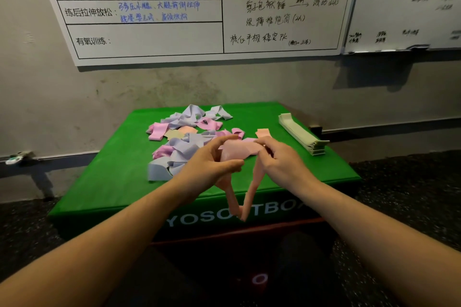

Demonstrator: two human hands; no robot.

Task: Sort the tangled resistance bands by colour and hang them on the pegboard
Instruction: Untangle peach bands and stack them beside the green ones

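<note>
Centre of the frame, both hands are working one peach band (239, 149) above the green box (104, 182). Left hand (212, 164) is pinching one end between thumb and curled fingers, right hand (277, 159) is gripping the other end, fingers curled round it, and the band's loop is dangling past the box's front edge. Behind the hands, the tangled pile (184, 137) of lilac, pink and peach bands is lying on the box top. Right of frame, a neat stack of pale green bands (301, 132) is sitting near the box's edge. Whiteboards (154, 32) are hanging across the top.
</note>
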